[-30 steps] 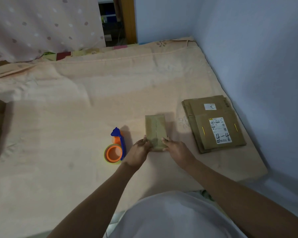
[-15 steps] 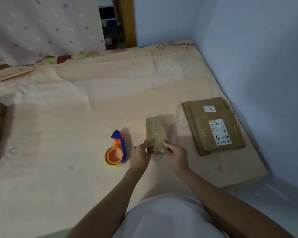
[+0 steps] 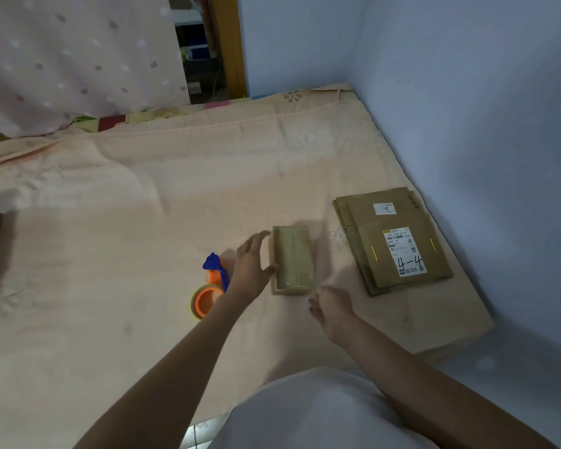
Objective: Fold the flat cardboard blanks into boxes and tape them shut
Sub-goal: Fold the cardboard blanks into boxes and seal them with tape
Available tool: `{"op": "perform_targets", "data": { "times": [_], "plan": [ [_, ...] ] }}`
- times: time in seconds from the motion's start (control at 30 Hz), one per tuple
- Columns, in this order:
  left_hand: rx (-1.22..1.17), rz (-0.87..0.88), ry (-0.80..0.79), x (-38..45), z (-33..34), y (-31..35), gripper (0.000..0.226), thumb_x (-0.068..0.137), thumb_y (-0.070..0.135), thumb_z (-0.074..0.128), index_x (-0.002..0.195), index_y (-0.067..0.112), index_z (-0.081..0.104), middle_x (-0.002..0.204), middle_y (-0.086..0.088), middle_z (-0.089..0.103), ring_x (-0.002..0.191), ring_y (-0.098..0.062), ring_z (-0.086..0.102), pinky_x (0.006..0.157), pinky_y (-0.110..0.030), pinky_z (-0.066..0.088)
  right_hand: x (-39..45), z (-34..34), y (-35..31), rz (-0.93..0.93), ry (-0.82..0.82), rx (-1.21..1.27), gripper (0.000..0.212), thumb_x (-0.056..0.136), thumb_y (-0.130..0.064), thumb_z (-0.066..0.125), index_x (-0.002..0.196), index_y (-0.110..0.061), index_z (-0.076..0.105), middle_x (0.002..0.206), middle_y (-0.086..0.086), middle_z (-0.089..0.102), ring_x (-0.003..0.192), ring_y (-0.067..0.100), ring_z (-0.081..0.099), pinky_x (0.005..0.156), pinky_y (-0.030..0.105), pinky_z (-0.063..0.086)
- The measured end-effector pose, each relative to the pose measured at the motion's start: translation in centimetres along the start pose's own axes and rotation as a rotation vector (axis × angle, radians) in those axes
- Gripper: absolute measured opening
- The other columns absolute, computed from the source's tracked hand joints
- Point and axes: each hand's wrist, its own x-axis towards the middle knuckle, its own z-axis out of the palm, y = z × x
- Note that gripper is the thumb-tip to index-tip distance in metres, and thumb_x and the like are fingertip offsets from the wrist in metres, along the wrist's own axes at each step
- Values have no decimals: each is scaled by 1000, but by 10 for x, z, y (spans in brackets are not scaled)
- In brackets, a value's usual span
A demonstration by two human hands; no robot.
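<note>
Both grips wide beside taped box [image 3: 292, 259] on peach bedsheet [image 3: 127, 222], blue walls [image 3: 467, 92] around.

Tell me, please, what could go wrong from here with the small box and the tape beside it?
The small box lies on a soft, wrinkled bedsheet, so it may tip or slide as the left hand closes on its side. That hand could also knock the tape dispenser just beside it. The right hand is off the box, giving no support.

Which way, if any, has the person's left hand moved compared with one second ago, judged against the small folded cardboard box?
Yes. The left hand has left the near end of the small folded cardboard box and now lies open along its left side.
</note>
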Motion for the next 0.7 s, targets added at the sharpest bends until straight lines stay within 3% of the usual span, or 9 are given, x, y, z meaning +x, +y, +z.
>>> {"op": "perform_targets", "data": {
  "times": [0.07, 0.1, 0.17, 0.23, 0.4, 0.53, 0.6, 0.7],
  "plan": [
    [116, 64, -95, 25, -9, 11, 86, 86, 17, 73, 156, 23, 22, 162, -4, 20, 149, -28, 14, 121, -41, 17, -15, 9, 6, 148, -152, 16, 15, 96, 4, 47, 91, -5, 57, 74, 10, 48, 64, 23, 50, 62, 34, 46],
    [162, 94, -137, 37, -10, 17, 88, 87, 18, 71, 157, 21, 18, 164, -6, 15, 151, -30, 9, 123, -42, 12, -19, 12, 9, 183, -221, 43, 13, 98, 3, 46, 93, -2, 57, 80, 13, 51, 76, 28, 56, 75, 39, 50],
    [224, 125, -226, 55, -10, 30, 80, 89, 20, 61, 157, 16, 20, 163, -11, 19, 150, -33, 12, 123, -44, 13, -27, 16, 7, 201, -285, 103, 20, 102, 5, 41, 116, 8, 55, 115, 25, 56, 120, 38, 53, 109, 49, 39],
    [266, 136, -311, 65, -9, 43, 67, 92, 23, 50, 154, 10, 28, 157, -15, 32, 147, -34, 23, 120, -42, 19, -27, 17, 0, 184, -261, 158, 35, 103, 8, 35, 136, 16, 43, 140, 30, 47, 139, 42, 39, 119, 50, 27],
    [233, 105, -292, 67, -4, 47, 43, 98, 13, 45, 140, 7, 50, 134, -19, 58, 123, -35, 52, 101, -34, 39, -17, 12, -5, 177, -286, 178, 36, 106, 2, 32, 138, 17, 39, 145, 34, 43, 139, 45, 41, 117, 52, 30],
    [116, 5, -218, 57, -13, 37, 36, 101, 14, 42, 134, 11, 57, 130, -13, 62, 119, -32, 55, 95, -30, 42, -16, 7, -16, 114, -366, 41, 22, 101, -5, 49, 118, 5, 60, 112, 21, 68, 110, 32, 66, 109, 47, 45],
    [37, -68, -173, 49, -20, 29, 34, 102, 17, 42, 131, 13, 60, 127, -9, 65, 116, -29, 57, 90, -28, 41, -13, 3, -25, 96, -340, -20, 23, 100, -8, 52, 119, 0, 62, 91, 12, 73, 90, 25, 71, 97, 43, 52],
    [-43, -187, -120, 32, -29, 16, 35, 103, 29, 41, 126, 20, 65, 118, -5, 68, 109, -25, 59, 88, -29, 44, -10, -4, -44, 61, -258, -168, 23, 102, -17, 50, 117, -6, 64, 96, 12, 70, 82, 26, 65, 76, 36, 52]
  ]
}}
